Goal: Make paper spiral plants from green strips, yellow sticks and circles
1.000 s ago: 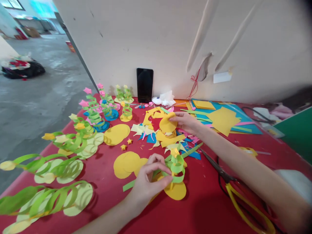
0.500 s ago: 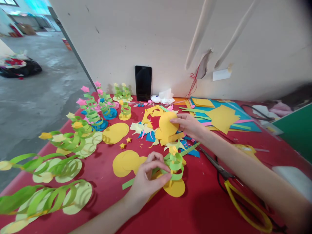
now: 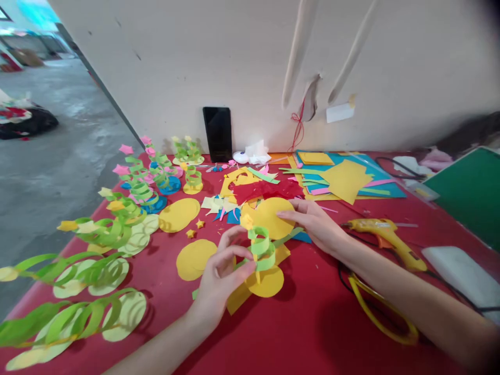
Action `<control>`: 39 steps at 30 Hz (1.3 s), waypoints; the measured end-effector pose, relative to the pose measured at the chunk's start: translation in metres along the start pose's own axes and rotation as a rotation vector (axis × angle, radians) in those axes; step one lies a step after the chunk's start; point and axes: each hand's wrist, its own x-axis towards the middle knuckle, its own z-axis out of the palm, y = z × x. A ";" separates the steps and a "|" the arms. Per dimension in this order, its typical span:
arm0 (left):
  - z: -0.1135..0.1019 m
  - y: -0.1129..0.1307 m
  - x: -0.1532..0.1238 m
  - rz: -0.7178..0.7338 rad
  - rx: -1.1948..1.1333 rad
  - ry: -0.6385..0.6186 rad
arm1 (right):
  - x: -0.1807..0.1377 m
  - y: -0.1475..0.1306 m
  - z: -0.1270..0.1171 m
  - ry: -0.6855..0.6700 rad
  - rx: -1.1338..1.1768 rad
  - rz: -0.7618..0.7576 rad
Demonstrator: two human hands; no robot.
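We see the left hand [image 3: 221, 273] pinching a green paper spiral [image 3: 261, 249] between thumb and fingertips, at the spiral's lower left coils. The spiral stands upright, a loose ribbon of light green paper winding in a few turns around a thin yellow stem, and a small yellow paper star [image 3: 246, 221] sits at its top. It rises from a yellow paper disc [image 3: 266, 282] lying flat on the red counter [image 3: 312, 323], just right of the left fingertips.

Beyond the spiral, the right hand [image 3: 314, 221] holds a larger yellow circle [image 3: 271, 216] by its right edge, thumb and fingers closed on the paper, the circle tilted up and facing us. It sits just behind the spiral's top, and we cannot tell whether the two touch.

Left of the left hand, more yellow circles [image 3: 193, 258] lie flat on the counter. Further left stand many finished green spirals [image 3: 117, 229] on pale, blue and yellow bases, some topped with pink or yellow stars. Right of the right hand rests a yellow glue gun [image 3: 385, 237], and nearer us lie yellow-handled scissors [image 3: 375, 312]. Behind the right hand are coloured paper scraps [image 3: 253, 187] and sheets of yellow and blue paper [image 3: 344, 179]. A black phone [image 3: 217, 134] leans against the wall.
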 end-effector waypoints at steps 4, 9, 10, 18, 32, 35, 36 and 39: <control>0.005 0.019 -0.005 0.027 -0.141 -0.141 | -0.021 -0.009 0.008 -0.046 0.051 -0.014; 0.005 0.031 -0.011 -0.015 -0.188 -0.261 | -0.040 -0.016 0.014 -0.124 0.119 0.027; 0.004 0.033 -0.012 -0.023 -0.191 -0.271 | -0.042 -0.017 0.014 -0.134 0.138 0.030; 0.004 0.030 -0.015 -0.036 -0.192 -0.282 | -0.042 -0.016 0.007 0.045 -0.123 -0.159; 0.005 0.018 -0.010 0.169 0.428 -0.176 | -0.055 -0.015 0.021 0.000 -0.523 -0.551; 0.005 0.015 -0.009 0.216 0.521 -0.156 | -0.055 -0.016 0.021 -0.033 -0.536 -0.534; 0.005 0.014 -0.009 0.219 0.534 -0.160 | -0.056 -0.016 0.021 -0.041 -0.535 -0.541; 0.004 0.014 -0.007 0.216 0.549 -0.151 | -0.057 -0.014 0.021 -0.069 -0.534 -0.562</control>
